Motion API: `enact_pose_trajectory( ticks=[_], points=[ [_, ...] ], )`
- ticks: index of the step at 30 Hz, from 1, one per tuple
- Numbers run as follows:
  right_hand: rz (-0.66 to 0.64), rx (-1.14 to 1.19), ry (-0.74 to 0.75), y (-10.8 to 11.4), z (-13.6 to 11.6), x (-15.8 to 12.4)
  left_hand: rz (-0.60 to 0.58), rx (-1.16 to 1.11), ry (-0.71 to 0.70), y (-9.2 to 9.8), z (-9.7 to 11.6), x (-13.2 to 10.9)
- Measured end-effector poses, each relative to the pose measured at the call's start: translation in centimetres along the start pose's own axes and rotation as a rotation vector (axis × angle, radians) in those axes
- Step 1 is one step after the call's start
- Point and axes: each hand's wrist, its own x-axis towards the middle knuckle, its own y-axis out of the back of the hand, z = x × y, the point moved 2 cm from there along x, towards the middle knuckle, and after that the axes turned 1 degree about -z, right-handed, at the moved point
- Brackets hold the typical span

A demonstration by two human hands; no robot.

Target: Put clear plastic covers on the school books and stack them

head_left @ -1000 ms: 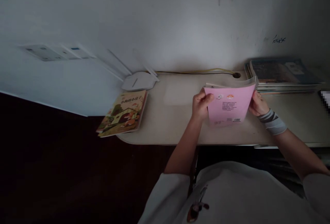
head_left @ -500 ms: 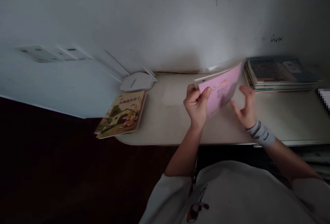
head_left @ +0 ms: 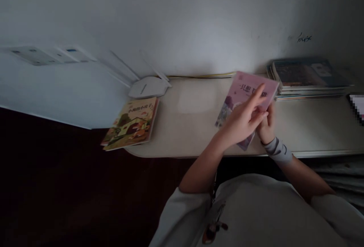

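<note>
A thin pink picture book (head_left: 227, 97) is held up tilted over the table, its front cover with dark lettering towards me. My left hand (head_left: 241, 120) lies across this cover with the fingers stretched out, hiding part of the title and picture. At the lower right edge of the book, my right hand (head_left: 266, 125) grips it, with a grey band on the wrist. Some of the right fingers are hidden behind the book and the left hand.
To the left, a yellow-green picture book (head_left: 133, 123) lies on another, overhanging the table's rounded corner. Behind it stands a white router (head_left: 149, 87) with antennas against the wall. A stack of books (head_left: 309, 76) sits at the back right of the pale table (head_left: 182, 133).
The pink book has been turned from its back cover to its front. My right hand has closed on its right edge, and my left has gone from gripping its left side to lying across the cover.
</note>
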Motion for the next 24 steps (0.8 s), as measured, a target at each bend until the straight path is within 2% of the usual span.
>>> enact_pose_trajectory(
  ticks=[2,3,6,10,12,15,17,19,21,23,24],
  points=[
    [0.204,0.065,-0.033,0.4,0.4,0.0,-0.034,0.148,0.019,-0.2,-1.0,-0.3],
    [0.264,0.114,-0.044,0.5,0.6,0.1,-0.054,0.215,0.031,-0.5,-1.5,-0.6],
    [0.271,0.289,-0.068,0.8,1.3,0.4,-0.124,0.324,0.062,-2.1,-2.5,-1.6],
    [0.265,0.389,-0.214,1.4,2.6,0.0,-0.177,0.33,0.109,-4.1,-2.7,-2.7],
    [0.255,0.374,-0.265,1.6,2.9,-0.3,-0.161,0.311,0.163,-4.5,-2.8,-2.7],
    [0.211,0.331,-0.284,2.0,2.9,-0.5,-0.051,0.212,0.298,-4.1,-2.9,-2.2],
    [0.155,0.318,-0.306,2.9,2.9,-0.3,0.027,0.016,0.387,-3.0,-3.2,-1.9],
    [0.09,0.324,-0.36,4.4,3.3,-0.1,0.114,-0.271,0.447,-0.9,-3.7,-2.0],
    [0.012,0.332,-0.449,6.3,4.3,0.1,0.261,-0.517,0.475,2.3,-4.9,-2.8],
    [-0.07,0.316,-0.54,8.2,5.7,0.1,0.482,-0.564,0.501,6.3,-7.1,-4.5],
    [-0.099,0.296,-0.568,9.0,6.5,0.1,0.544,-0.521,0.542,8.3,-8.5,-5.6]
  ],
)
